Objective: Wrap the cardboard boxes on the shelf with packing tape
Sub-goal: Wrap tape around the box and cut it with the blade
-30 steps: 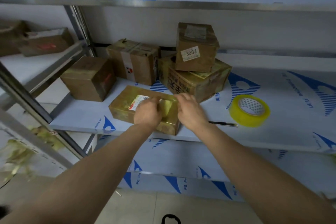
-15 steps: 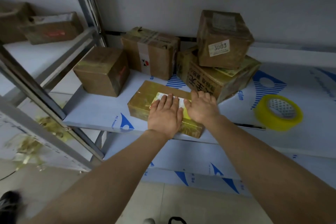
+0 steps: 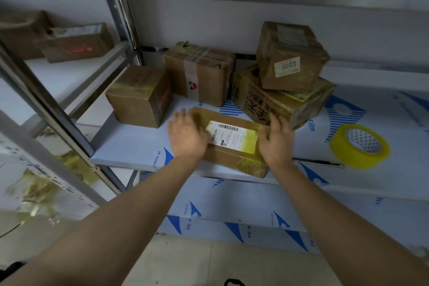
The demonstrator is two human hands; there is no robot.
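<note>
A flat cardboard box (image 3: 232,146) with a white barcode label and yellowish tape lies at the front edge of the shelf (image 3: 130,146). My left hand (image 3: 186,133) lies flat on the box's left end, fingers spread and blurred. At the right end my right hand (image 3: 276,139) presses with straight fingers. Further right on the shelf stands a yellow roll of packing tape (image 3: 359,145), apart from both hands.
Behind the flat box stand a cube box (image 3: 141,96), a taped box (image 3: 199,74), and a printed box (image 3: 281,102) with the "3003" box (image 3: 290,55) on top. A dark pen (image 3: 320,163) lies by the shelf edge. Steel posts (image 3: 46,104) rise at left.
My hands have slid apart from the middle of the flat box to its two ends, uncovering the label. The camera view has shifted a little.
</note>
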